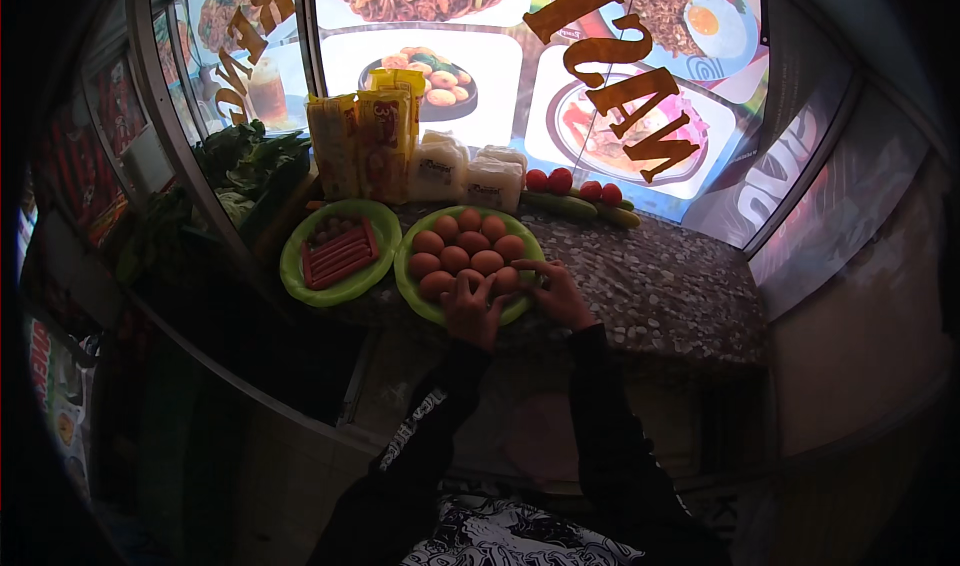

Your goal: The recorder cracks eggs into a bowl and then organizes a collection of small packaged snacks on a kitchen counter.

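Brown eggs (453, 258) are grouped on a green plate (420, 307) with a wavy rim. My left hand (472, 312) reaches over the plate's near side, its fingers bent around an egg (470, 278) in the front row. At the plate's right rim is my right hand (559, 294). Its fingers are apart, and their tips touch or nearly touch the rightmost front egg (506, 279). To the left, a second green plate (341, 294) holds a row of red sausages (341, 258) and several small round brown pieces (330, 230).
Yellow packets (382, 142), white wrapped packs (495, 180), tomatoes (559, 181) and cucumbers (562, 205) line the back of the speckled stone counter (660, 288). Leafy greens (251, 157) lie at left. Behind stands a glass pane with lettering (622, 63) and food pictures. A metal frame post (169, 116) rises at left.
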Available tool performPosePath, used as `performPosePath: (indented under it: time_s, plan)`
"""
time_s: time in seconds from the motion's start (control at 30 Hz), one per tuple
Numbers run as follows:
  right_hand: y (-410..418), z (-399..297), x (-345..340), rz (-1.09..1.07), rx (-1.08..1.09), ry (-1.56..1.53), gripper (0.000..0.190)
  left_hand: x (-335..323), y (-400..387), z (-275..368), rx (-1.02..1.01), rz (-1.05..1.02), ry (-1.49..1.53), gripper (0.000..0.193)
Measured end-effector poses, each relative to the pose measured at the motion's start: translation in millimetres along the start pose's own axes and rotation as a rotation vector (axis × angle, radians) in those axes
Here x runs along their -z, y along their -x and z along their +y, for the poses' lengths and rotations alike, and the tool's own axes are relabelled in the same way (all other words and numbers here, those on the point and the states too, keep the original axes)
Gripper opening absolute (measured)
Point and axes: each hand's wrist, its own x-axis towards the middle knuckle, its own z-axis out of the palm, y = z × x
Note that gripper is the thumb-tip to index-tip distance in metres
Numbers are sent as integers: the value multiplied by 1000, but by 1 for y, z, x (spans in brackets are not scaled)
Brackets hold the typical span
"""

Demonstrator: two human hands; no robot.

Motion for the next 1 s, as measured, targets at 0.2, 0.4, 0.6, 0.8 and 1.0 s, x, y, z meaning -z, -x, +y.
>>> performPosePath:
  time_s: [0.2, 0.4, 0.6, 0.8, 1.0]
  plan:
    - [10, -12, 1, 74, 17, 11, 34, 4, 1, 3, 16, -25, 41, 38]
    - [37, -52, 7, 295, 57, 67, 31, 63, 17, 8, -19, 37, 273, 26]
    - [87, -76, -11, 185, -41, -100, 26, 100, 58, -36, 81, -93, 327, 15]
    - [125, -56, -83, -14, -177, -176, 27, 101, 100, -63, 95, -356, 391, 20]
    - [153, 3, -154, -22, -319, -204, 34, 71, 135, -109, -11, -773, 310, 31]
